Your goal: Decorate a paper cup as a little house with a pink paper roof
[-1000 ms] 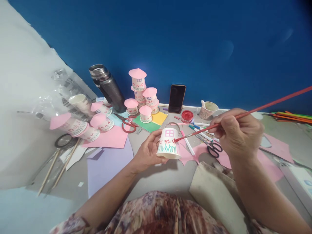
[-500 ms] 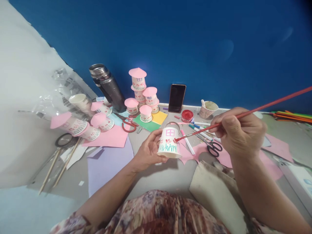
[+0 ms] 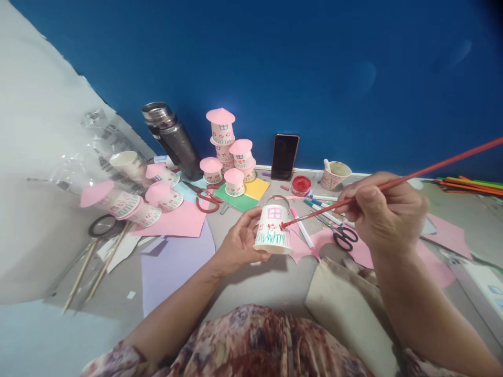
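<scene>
In the head view, my left hand grips a white paper cup turned upside down and slightly tilted. The cup carries a pink window drawing, red dabs and green zigzag strokes. My right hand is closed around a long red paintbrush. Its red-tipped bristles touch the cup's side at the row of dabs. Beyond the cup sits a small open pot of red paint. Decorated cups with pink cone roofs stand stacked behind, and more of them lie at the left.
A steel flask and a phone stand by the blue wall. Black scissors, markers and pink paper scraps lie between my hands. Red-handled scissors rest beside green paper. Wooden sticks lie at left.
The brush tip stays at the cup's red dabs, and my right hand has shifted only very slightly. The cup is held in the same place.
</scene>
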The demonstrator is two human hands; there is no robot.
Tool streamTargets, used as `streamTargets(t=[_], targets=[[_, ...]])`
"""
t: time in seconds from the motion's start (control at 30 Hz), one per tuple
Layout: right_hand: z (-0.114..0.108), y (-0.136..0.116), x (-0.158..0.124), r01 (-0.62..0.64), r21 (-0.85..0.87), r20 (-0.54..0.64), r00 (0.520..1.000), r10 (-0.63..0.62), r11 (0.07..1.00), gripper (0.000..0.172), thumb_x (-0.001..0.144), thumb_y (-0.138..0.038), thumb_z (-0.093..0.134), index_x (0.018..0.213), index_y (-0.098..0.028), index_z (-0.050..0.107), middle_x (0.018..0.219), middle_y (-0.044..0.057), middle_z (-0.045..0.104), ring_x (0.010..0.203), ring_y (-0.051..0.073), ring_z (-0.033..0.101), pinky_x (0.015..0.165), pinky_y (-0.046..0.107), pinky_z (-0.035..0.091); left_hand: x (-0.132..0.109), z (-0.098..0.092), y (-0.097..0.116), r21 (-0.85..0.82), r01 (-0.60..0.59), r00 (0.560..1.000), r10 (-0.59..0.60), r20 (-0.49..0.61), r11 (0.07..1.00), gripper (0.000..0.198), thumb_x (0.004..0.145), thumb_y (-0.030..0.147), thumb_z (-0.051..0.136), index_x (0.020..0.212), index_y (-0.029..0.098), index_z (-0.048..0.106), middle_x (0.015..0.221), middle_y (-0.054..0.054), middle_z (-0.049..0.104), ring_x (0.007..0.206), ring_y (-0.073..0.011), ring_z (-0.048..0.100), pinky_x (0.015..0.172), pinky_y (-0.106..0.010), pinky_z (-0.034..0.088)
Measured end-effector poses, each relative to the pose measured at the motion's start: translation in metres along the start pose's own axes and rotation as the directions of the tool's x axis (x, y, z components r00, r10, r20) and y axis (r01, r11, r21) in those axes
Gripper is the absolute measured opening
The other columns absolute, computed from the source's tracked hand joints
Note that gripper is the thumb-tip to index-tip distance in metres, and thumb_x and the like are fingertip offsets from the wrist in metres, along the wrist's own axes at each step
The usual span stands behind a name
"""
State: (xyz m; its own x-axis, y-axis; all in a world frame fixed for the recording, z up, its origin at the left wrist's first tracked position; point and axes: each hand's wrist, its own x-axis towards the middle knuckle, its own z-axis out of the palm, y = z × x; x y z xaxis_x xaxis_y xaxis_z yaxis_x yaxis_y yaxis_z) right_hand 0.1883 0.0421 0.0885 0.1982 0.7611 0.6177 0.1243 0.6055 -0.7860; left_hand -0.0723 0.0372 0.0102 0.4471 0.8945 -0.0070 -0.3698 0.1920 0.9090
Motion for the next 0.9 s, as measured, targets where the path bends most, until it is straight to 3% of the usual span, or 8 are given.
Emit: streamTargets(t=[0.53, 0.73, 0.9], targets=[[-0.0031, -0.0003, 0.0014, 0.010, 0.000, 0.002, 1.000, -0.010, 1.000, 0.025, 0.095, -0.037, 0.080, 0.076, -0.022, 0.077, 0.062, 0.000, 0.073, 0.043, 0.011, 0.058, 0.036, 0.025, 0.042, -0.0005, -0.0013, 0.0001, 0.025, 0.009, 1.000, -0.009, 0.009, 1.000, 0.091, 0.056, 0.021, 0.101, 0.136, 0.028, 0.059, 0.138, -0.012, 0.066, 0.120, -0.0320, 0.068, 0.088, -0.035, 0.058], [-0.0010, 0.0003, -0.0017, -0.018, -0.030, 0.023, 1.000, 0.019, 0.999, 0.027, 0.094, -0.039, 0.080, 0.076, -0.020, 0.076, 0.060, 0.000, 0.072, 0.042, 0.011, 0.058, 0.035, 0.025, 0.042, 0.0003, 0.0003, 0.0015, 0.018, 0.006, 1.000, -0.006, 0.010, 1.000, 0.090, 0.057, 0.018, 0.100, 0.136, 0.027, 0.058, 0.136, -0.012, 0.066, 0.115, -0.0293, 0.069, 0.081, -0.030, 0.058], [-0.0052, 0.0014, 0.0021, -0.001, -0.051, -0.047, 0.999, -0.001, 0.999, 0.026, 0.095, -0.040, 0.079, 0.074, -0.024, 0.076, 0.059, -0.001, 0.069, 0.044, 0.012, 0.058, 0.036, 0.027, 0.041, 0.0001, 0.0012, 0.0033, 0.000, 0.013, 1.000, -0.013, 0.006, 1.000, 0.088, 0.058, 0.016, 0.099, 0.135, 0.028, 0.058, 0.137, -0.011, 0.067, 0.112, -0.0277, 0.069, 0.077, -0.027, 0.057]])
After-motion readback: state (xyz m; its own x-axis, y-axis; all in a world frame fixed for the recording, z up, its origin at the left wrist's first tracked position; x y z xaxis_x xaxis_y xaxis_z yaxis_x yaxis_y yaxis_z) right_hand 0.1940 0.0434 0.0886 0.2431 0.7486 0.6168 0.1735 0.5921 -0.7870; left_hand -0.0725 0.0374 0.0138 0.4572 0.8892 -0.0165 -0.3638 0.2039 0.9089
